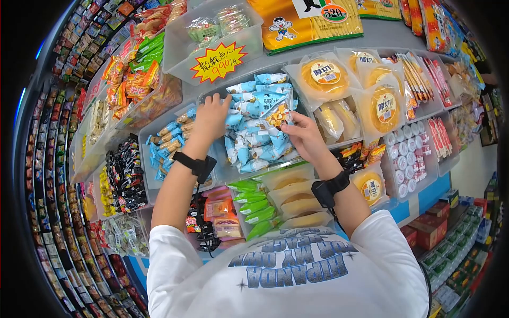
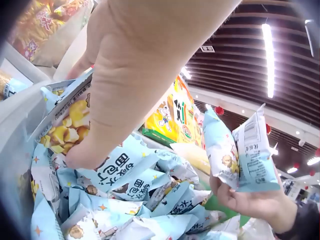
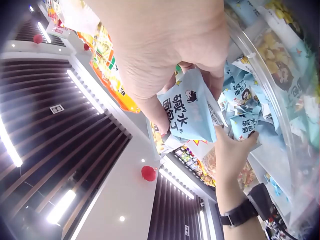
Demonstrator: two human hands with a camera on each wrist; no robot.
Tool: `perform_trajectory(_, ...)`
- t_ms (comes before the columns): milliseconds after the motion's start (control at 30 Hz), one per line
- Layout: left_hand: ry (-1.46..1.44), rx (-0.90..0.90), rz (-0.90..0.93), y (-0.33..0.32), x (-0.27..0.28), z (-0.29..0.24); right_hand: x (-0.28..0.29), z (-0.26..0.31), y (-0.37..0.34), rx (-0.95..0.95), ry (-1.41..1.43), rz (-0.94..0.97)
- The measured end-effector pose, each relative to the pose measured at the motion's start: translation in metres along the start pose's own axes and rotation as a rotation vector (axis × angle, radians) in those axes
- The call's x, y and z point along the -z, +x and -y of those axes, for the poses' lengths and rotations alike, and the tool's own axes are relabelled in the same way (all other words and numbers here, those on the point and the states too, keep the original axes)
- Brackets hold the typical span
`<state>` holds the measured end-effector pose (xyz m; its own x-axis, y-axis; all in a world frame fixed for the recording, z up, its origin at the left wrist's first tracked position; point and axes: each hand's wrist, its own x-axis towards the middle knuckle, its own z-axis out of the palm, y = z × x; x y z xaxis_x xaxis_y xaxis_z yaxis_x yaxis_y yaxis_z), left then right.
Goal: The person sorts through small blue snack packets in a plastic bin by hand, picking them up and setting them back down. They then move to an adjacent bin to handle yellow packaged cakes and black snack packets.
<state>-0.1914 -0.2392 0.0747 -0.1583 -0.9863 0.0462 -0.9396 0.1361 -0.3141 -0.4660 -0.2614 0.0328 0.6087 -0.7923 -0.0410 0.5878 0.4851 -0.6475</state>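
Observation:
Small light-blue bread snack packets (image 1: 254, 140) fill a clear plastic bin (image 1: 204, 98) in the middle of the head view. At its left side my left hand (image 1: 211, 117) reaches in. The left wrist view has the thumb on the near side of a packet (image 2: 70, 126) and fingers behind it, pinching it. Over the bin's right side, my right hand (image 1: 305, 135) holds two light-blue packets (image 2: 256, 152), raised above the pile. One of them (image 3: 190, 107) faces the right wrist camera, between thumb and fingers.
Left of the bin is another of blue-and-brown packets (image 1: 164, 151). Round packaged cakes (image 1: 324, 74) lie to the right. Behind stands a box with a yellow price sign (image 1: 218, 62), beside a big yellow snack bag (image 1: 305, 26). Green packets (image 1: 254, 206) lie nearer the body.

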Motion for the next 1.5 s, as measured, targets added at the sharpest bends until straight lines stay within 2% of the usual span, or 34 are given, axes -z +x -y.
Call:
perform_trajectory(200,0.156,0.019,0.079,0.012,-0.002,-0.007,-0.004,0.003,-0.002,-0.002,-0.002,0.004)
perform_trajectory(333,0.033,0.099,0.179,0.012,0.018,0.0,0.0,0.002,-0.001,-0.013,-0.001,0.005)
perform_trajectory(467,-0.164,0.23,0.077,-0.014,0.057,0.017,0.0,0.002,-0.002,-0.011,-0.006,0.0)
perform_trajectory(533,-0.354,0.33,-0.151,-0.033,0.072,0.027,-0.002,0.003,-0.001,-0.02,-0.012,-0.002)
perform_trajectory(567,-0.352,0.334,-0.151,-0.045,0.071,0.036,-0.002,0.002,-0.001,-0.023,-0.011,0.001)
perform_trajectory(633,-0.541,0.447,-0.295,-0.074,0.064,0.056,0.0,0.002,-0.001,-0.034,0.018,0.001)
perform_trajectory(667,-0.542,0.45,-0.295,-0.09,0.058,0.067,-0.001,0.002,-0.001,-0.037,0.016,0.002)
perform_trajectory(733,-1.024,0.689,-0.097,-0.123,0.037,0.084,-0.003,0.002,-0.001,-0.02,0.036,-0.003)
perform_trajectory(767,-1.028,0.694,-0.098,-0.139,0.024,0.085,-0.002,0.001,-0.002,-0.024,0.032,-0.001)
perform_trajectory(833,-1.369,0.836,-0.01,-0.164,0.007,0.081,0.0,0.001,-0.001,0.01,0.058,0.018)
perform_trajectory(867,-1.374,0.843,-0.013,-0.174,0.003,0.076,-0.001,0.002,0.0,0.004,0.053,0.021)
perform_trajectory(933,-1.813,0.967,-0.227,-0.183,0.005,0.051,-0.005,0.003,-0.002,0.047,0.113,0.047)
perform_trajectory(1133,-1.957,0.922,-0.363,-0.182,0.01,0.01,-0.007,0.005,-0.003,0.091,0.103,0.048)
perform_trajectory(1267,-2.203,0.948,-0.468,-0.183,0.001,-0.014,-0.007,0.007,-0.004,0.069,0.13,0.069)
perform_trajectory(1333,-2.386,0.847,-0.438,-0.182,-0.007,-0.022,-0.009,0.006,-0.004,0.061,0.147,0.074)
perform_trajectory(1400,-2.359,0.803,-0.456,-0.178,-0.002,-0.032,-0.011,0.006,-0.004,0.083,0.118,0.047)
perform_trajectory(1500,-2.106,0.761,-0.38,-0.161,0.01,-0.034,-0.004,0.004,-0.003,0.078,0.066,0.047)
